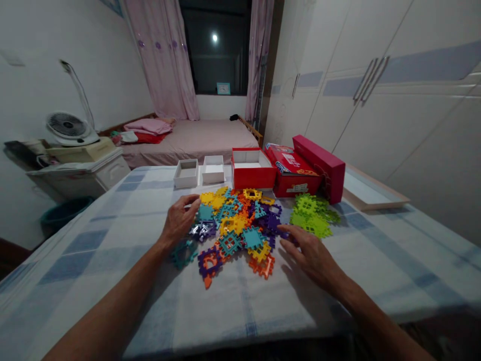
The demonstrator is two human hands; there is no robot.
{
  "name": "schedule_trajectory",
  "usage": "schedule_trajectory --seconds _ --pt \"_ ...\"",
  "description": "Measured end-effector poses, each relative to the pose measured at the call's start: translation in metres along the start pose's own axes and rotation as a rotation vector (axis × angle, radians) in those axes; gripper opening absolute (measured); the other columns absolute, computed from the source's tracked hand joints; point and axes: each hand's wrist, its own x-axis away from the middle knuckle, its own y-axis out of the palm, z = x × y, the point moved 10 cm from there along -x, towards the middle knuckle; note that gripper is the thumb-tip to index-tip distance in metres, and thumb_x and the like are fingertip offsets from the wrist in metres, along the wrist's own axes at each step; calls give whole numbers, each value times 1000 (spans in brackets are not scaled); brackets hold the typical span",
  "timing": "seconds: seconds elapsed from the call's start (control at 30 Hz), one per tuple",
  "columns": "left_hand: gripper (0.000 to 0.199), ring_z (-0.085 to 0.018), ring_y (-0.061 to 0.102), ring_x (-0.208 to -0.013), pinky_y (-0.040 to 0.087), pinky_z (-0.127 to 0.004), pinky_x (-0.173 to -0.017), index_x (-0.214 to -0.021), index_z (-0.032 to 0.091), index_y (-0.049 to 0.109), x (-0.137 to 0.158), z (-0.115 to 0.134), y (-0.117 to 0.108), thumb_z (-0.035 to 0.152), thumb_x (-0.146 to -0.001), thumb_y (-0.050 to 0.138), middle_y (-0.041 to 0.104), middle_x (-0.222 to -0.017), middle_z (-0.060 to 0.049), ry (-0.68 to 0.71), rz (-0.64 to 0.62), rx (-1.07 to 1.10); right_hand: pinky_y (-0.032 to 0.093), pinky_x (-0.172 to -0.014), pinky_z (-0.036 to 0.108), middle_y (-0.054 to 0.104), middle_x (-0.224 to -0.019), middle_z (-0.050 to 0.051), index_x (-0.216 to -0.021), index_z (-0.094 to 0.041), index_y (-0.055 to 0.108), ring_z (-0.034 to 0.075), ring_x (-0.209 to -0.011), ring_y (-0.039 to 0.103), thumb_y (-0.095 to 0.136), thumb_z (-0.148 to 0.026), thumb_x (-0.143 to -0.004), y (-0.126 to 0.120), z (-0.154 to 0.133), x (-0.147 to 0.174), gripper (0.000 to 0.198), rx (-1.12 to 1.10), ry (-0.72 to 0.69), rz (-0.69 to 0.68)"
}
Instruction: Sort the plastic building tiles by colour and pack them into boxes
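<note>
A mixed heap of plastic interlocking building pieces (233, 220) in yellow, teal, purple and orange lies on the cloth between my hands. At its left edge is my left hand (179, 218), fingers slightly bent and thumb apart, by the yellow pieces (216, 199) and a teal square (205, 212). My right hand (308, 246) is at the other side, fingers apart, its index fingertip at the purple pieces (271, 223). I cannot tell whether that finger touches them. A separate pile of green pieces (311, 216) lies beyond my right hand.
Behind the heap stand two small white boxes (186, 183) (213, 177), an open red box (253, 178), a printed red box (296, 186) and a long magenta box (319, 165). A shallow tray-like lid (383, 204) lies far right. The checked tablecloth (240, 316) covers the table.
</note>
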Motion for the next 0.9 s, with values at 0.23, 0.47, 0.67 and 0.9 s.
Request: schedule_trajectory --seconds 0.23,0.47,0.67,0.9 --pt "36 -21 63 -97 51 -34 -85 -92 21 65 -15 -55 -34 46 -78 44 69 -104 -6 -90 180 -121 43 -102 45 60 -124 14 -111 -16 61 25 -118 54 46 -26 -86 1 21 36 31 240 48 16" --pt "40 -24 64 -94 49 -38 -88 -89 19 66 -12 -80 -32 48 -76 43 70 -100 -9 -102 155 -190 44 -98 49 60 -122 16 -113 -13 62 28 -112 56 48 -23 -85 17 13 24 32 325 11 -45" --pt "44 -23 64 -92 47 -35 -89 -91 17 67 -12 -74 -22 50 -77 42 69 -101 -10 -43 97 -224 41 -100 48 56 -128 14 -118 -16 60 28 -118 51 50 -22 -85 37 -5 22 35 273 -66 -116" --pt "46 -21 64 -86 49 -32 -82 -90 18 67 -8 -58 -6 54 -78 41 70 -95 -7 38 -18 -200 47 -85 32 68 -104 6 -108 -22 63 19 -95 62 46 -29 -90 20 -16 -2 26 108 -35 -219"
